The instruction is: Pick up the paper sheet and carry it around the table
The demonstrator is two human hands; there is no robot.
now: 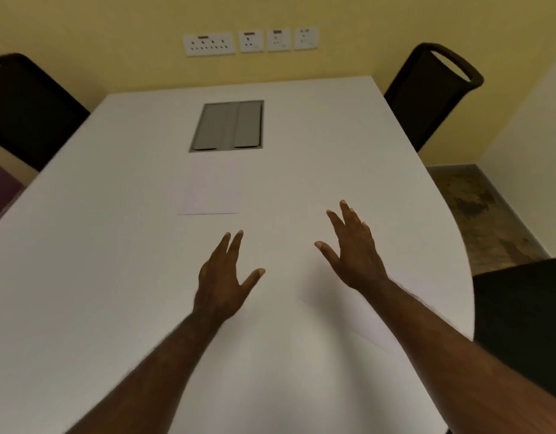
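Note:
Both my hands are stretched out over a white table (98, 277) with fingers straight and spread, holding nothing. My left hand (221, 277) is near the middle of the table. My right hand (353, 249) is a little further forward and to the right. A white sheet of paper (212, 191) lies flat beyond my left hand, just in front of the grey hatch. A second white sheet (364, 321) lies under my right forearm, hard to tell from the tabletop. Whether either hand touches the surface I cannot tell.
A grey cable hatch (228, 125) is set into the table's far middle. Black chairs stand at the far left (26, 111), far right (427, 92) and near right (520, 308). Wall sockets (248, 41) sit on the yellow wall behind.

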